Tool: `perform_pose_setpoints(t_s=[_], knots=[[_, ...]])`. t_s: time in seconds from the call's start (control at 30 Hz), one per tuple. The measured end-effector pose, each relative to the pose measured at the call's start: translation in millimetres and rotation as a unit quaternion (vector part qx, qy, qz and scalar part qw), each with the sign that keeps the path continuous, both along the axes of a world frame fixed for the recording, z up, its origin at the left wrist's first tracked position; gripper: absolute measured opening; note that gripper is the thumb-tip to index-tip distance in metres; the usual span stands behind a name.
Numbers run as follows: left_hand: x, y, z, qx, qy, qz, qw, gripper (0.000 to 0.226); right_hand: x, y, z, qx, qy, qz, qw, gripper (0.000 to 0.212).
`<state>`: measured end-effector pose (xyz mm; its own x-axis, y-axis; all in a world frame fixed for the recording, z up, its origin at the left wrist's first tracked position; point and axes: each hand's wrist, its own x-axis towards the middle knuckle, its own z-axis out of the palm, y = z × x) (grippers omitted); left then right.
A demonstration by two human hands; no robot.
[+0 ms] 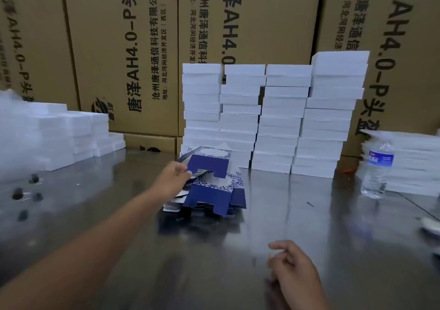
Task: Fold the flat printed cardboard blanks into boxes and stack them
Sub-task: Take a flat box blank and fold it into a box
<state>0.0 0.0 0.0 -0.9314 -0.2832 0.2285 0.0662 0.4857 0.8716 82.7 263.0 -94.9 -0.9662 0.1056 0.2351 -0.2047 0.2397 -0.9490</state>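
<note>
A pile of flat blue-and-white printed blanks [214,195] lies on the steel table [309,226] in the middle. My left hand [175,179] reaches out to it and pinches the top blank [209,161] by its left edge, lifting it tilted above the pile. My right hand [294,270] hovers low over the table near the front, fingers loosely curled, holding nothing. Behind the pile stand several tall stacks of folded white boxes [273,117].
Lower stacks of white boxes [59,133] sit at the left, and another white stack [412,164] at the right. A clear water bottle [377,169] stands at the right. Large brown cartons [133,48] wall off the back. Small dark bits [26,190] lie at the left.
</note>
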Motion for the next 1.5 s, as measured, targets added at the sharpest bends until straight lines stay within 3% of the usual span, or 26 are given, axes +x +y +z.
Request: perform_pose_setpoints(t_s=[0.1,0.17,0.27,0.33,0.43,0.57,0.73,0.8,0.9,1.07,1.3,1.5], knots=[[-34.4,0.5,0.6,0.003,-0.024,0.043,0.999,0.022,-9.1,4.1,-6.2,-0.036,0.02,-0.003,0.999,0.024],[-48.5,2.4,-1.6,0.071,-0.052,0.069,0.994,0.017,-13.3,4.5,-8.9,-0.044,0.019,-0.003,0.999,0.023],[-55.4,8.7,-5.0,0.2,-0.048,0.082,0.975,0.031,-18.4,6.8,-10.4,-0.049,0.021,0.004,0.999,0.02],[-54.8,15.9,-4.3,0.264,-0.028,0.085,0.96,0.02,-18.9,5.8,-10.2,-0.046,0.018,0.008,0.999,0.018],[-42.0,33.4,-4.8,0.344,-0.001,0.049,0.938,0.017,-20.3,6.7,-11.0,-0.04,0.027,0.006,0.999,0.018],[-3.5,66.1,-22.3,0.378,0.023,-0.009,0.926,0.018,-24.1,9.3,-12.1,-0.074,0.013,-0.011,0.997,0.012],[44.7,92.1,-53.5,0.355,0.039,-0.038,0.933,0.02,-25.8,11.5,-9.7,-0.14,0.002,-0.079,0.987,0.009],[57.3,93.6,-64.3,0.33,0.012,-0.063,0.942,0.022,-30.1,12.4,-4.3,-0.164,0.001,-0.093,0.982,0.014],[65.5,93.1,-75.9,0.285,-0.062,-0.125,0.948,0.026,-39.0,13.6,5.3,-0.183,-0.041,-0.036,0.982,0.025],[64.8,91.7,-80.3,0.241,-0.079,-0.188,0.949,0.033,-50.7,20.6,-2.7,-0.069,-0.048,-0.013,0.996,0.037],[69.6,90.9,-77.0,0.207,-0.083,-0.284,0.933,0.04,-60.7,34.3,-1.8,-0.117,-0.097,-0.011,0.988,0.05],[75.9,83.6,-68.4,0.208,-0.148,-0.286,0.923,0.026,-62.0,35.0,-9.9,-0.057,-0.079,-0.02,0.995,0.041]])
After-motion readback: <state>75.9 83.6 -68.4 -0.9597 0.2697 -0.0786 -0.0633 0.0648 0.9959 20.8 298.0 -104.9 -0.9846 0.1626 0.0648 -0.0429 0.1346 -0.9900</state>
